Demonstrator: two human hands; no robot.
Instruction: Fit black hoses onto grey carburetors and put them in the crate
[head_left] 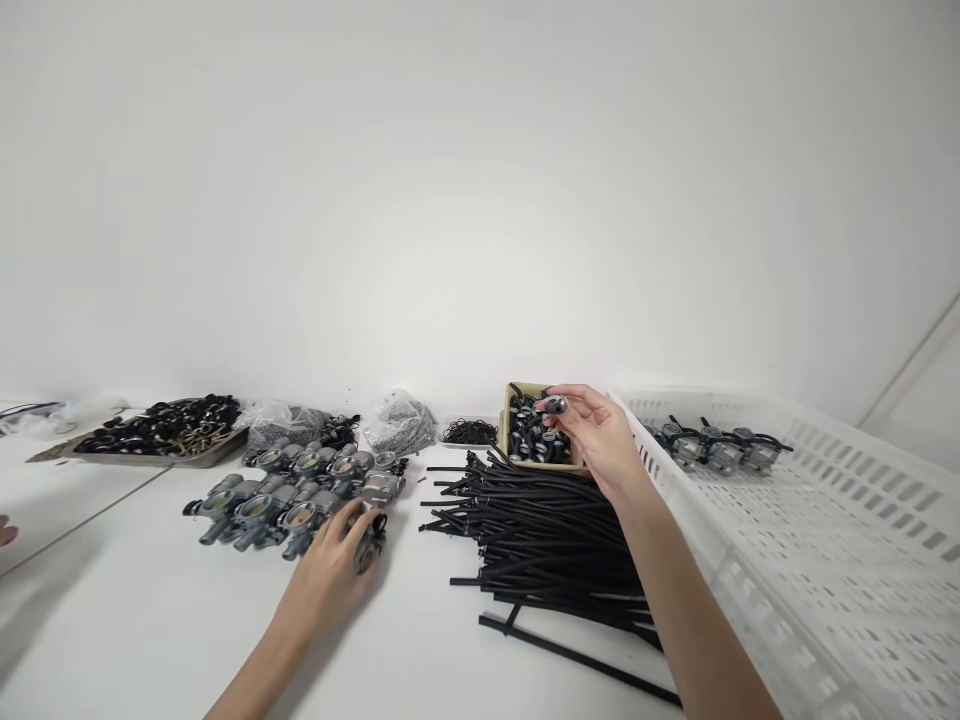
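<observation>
My left hand (341, 550) is closed around a grey metal carburetor (367, 552) at the near right end of a group on the table; the hand hides much of it. Several more carburetors (259, 508) stand in rows just left of and behind it. Above the yellow bin (541, 464), my right hand (600, 430) pinches a small silver-and-black cap (555, 405) between thumb and fingers. More black-and-silver caps (529, 430) fill that bin. In front of it lies a pile of black rubber hoses (555, 535), with one branched hose (577, 660) apart, nearer me.
A white perforated crate (832, 540) on the right holds 3 carburetors (724, 447) with hoses. Along the wall are a metal tray (202, 455) of black parts, plastic bags (397, 422) of small parts and black rings (470, 432). Another person's fingers (7, 531) show at the left edge.
</observation>
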